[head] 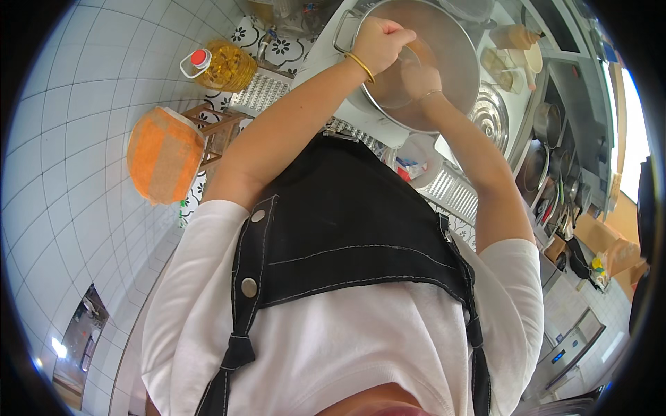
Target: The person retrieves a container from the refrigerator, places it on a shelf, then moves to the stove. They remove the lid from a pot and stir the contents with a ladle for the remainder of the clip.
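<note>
A large steel stockpot (472, 78) with a looped side handle stands before me at the top of the head view, and its inside looks brownish and hazy. My left hand (381, 43), with a gold bangle at the wrist, is closed above the pot's near left part. My right hand (420, 80), with a thin bracelet, is over the pot's middle, blurred by haze. Between and below the hands there is a round, see-through or thin-rimmed thing (398, 104) that I cannot make out. What the fingers grip is not clear.
Right of the pot lies a shiny round steel lid (490, 122), with a sauce bottle (512, 37) and clear containers (499, 67) beyond. Pans (547, 125) stand farther right. At left are an oil jug (226, 65) and an orange-topped stool (165, 155). A bin (419, 161) is below the counter.
</note>
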`<state>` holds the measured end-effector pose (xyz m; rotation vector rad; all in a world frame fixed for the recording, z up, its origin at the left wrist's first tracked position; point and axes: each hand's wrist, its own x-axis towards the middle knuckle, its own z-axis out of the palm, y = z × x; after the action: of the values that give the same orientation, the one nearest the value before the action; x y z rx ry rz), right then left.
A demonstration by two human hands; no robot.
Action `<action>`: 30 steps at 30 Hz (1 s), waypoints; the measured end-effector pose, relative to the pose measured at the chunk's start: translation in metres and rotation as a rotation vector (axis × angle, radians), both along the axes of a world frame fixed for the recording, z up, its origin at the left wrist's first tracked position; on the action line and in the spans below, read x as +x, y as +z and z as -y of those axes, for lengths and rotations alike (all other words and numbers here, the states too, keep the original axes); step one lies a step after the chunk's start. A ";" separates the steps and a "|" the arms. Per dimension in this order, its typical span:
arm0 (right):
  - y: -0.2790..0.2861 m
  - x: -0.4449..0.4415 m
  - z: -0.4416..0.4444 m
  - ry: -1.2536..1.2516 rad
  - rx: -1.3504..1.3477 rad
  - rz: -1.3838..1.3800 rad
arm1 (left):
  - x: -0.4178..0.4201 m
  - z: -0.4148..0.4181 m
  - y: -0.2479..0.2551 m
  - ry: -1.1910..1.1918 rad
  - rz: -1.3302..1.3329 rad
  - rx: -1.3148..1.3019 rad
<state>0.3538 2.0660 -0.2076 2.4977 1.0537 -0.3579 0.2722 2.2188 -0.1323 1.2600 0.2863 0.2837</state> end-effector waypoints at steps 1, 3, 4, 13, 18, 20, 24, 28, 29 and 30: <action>-0.003 0.002 -0.001 0.032 -0.028 0.018 | 0.000 0.000 0.001 -0.003 -0.016 -0.014; -0.004 -0.004 0.000 -0.079 -0.090 -0.102 | 0.000 0.002 -0.005 -0.016 0.050 0.058; -0.003 -0.008 -0.002 -0.132 -0.121 -0.163 | 0.000 0.002 -0.008 -0.020 0.082 0.095; -0.021 -0.018 0.005 -0.333 -0.139 -0.423 | -0.013 0.013 -0.008 0.027 0.148 -0.097; -0.031 -0.016 0.009 -0.708 0.373 -0.747 | -0.015 0.003 -0.011 0.065 0.129 -0.218; -0.028 -0.011 0.008 -1.235 0.637 -0.965 | -0.017 -0.003 -0.012 0.070 0.113 -0.284; -0.069 0.007 0.012 -1.119 0.475 -0.774 | -0.020 0.001 -0.006 -0.038 0.139 -0.230; -0.072 0.003 0.009 -0.518 -0.084 -0.446 | -0.018 0.002 -0.008 -0.085 0.171 0.007; -0.054 -0.003 0.005 -0.501 -0.171 -0.397 | -0.016 0.001 -0.012 -0.081 0.181 0.061; -0.034 -0.008 0.003 -0.528 -0.183 -0.370 | -0.014 0.004 -0.011 -0.101 0.140 0.064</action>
<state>0.3462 2.0630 -0.2412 2.5610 0.4251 -1.0503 0.2580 2.2152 -0.1430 1.3060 0.0934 0.2944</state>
